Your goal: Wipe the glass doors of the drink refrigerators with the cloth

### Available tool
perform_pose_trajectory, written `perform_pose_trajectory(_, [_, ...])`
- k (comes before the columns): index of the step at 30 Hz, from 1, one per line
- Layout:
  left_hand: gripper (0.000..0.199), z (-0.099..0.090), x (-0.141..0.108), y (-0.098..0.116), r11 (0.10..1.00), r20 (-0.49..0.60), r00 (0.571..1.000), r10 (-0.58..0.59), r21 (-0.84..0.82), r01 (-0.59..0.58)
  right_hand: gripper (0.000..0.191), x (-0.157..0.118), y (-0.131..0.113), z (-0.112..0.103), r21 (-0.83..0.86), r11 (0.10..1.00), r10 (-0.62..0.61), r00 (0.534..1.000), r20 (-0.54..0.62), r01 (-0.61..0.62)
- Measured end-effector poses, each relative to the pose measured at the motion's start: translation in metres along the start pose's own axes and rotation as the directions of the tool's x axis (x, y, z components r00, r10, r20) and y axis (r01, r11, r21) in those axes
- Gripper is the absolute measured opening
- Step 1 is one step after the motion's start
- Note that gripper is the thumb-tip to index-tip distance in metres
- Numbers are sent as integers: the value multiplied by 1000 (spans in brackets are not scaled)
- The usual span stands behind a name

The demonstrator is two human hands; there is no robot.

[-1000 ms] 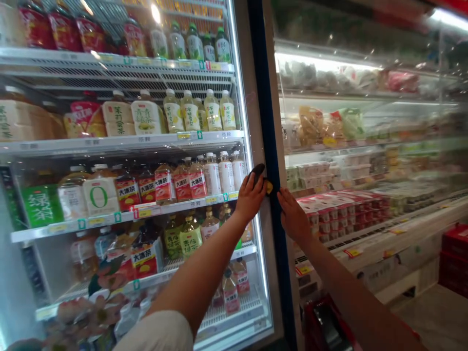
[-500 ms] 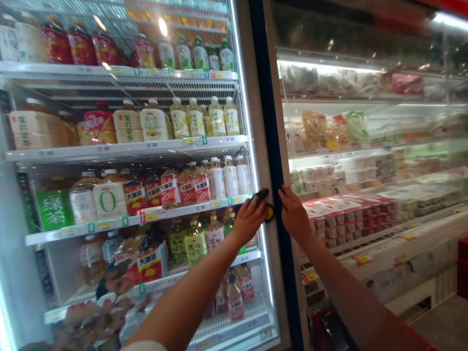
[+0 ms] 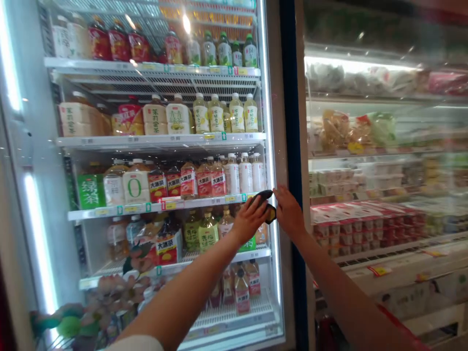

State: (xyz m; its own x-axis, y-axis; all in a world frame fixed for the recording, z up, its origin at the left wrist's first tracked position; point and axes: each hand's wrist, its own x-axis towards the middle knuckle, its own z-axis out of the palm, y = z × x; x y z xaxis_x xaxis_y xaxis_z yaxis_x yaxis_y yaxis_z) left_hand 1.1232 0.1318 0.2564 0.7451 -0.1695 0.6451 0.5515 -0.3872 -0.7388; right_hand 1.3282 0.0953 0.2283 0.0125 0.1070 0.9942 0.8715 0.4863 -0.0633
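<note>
My left hand (image 3: 251, 218) is at the right edge of the glass door (image 3: 277, 243) of a lit drinks cooler. Its fingers are closed over a black looped thing (image 3: 270, 213) with yellow inside; its exact kind is unclear. Just to the right, my right hand (image 3: 290, 212) rests at the door's frame, fingers stretched upward, their tips by the upper end of the black thing. Whether they touch it cannot be made out. Behind the glass, tea bottles (image 3: 218, 180) stand in rows on white shelves (image 3: 215, 201).
On the right, an open chilled case (image 3: 365, 253) holds stacked red-and-white cup packs (image 3: 351, 224) and bagged goods (image 3: 334, 129). A dark blue strip (image 3: 292, 122) runs upright between cooler and case. Blurred pinkish flower shapes (image 3: 113, 292) show at the lower left of the glass.
The view has swung left, so the cooler sits farther right. My right hand has moved left from the dark strip, close to the black looped thing. My left hand stays on that thing.
</note>
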Motion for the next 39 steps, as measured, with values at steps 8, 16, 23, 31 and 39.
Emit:
perform_pose_trajectory(8, [58,-33,-4,-61,891,52,891,-450,81,446,65,6,-27,0,5,1000,2,992,122,-3])
perform_pose_trajectory(16, [46,-35,-32,-45,986,116,979,-167,12,167,57,12,-65,15,83,997,-7,994,110,-2])
perform_pose_trajectory(23, [57,-87,-62,-98,742,62,748,-661,201,640,62,3,-92,32,31,988,-156,969,194,153])
perform_pose_trajectory(31, [53,-80,-82,-76,945,227,919,-322,139,297,61,5,-116,62,23,971,-236,952,195,237])
perform_pose_trajectory(39, [55,-119,-119,-132,727,60,746,-663,287,624,68,-8,-123,70,7,973,-230,960,162,232])
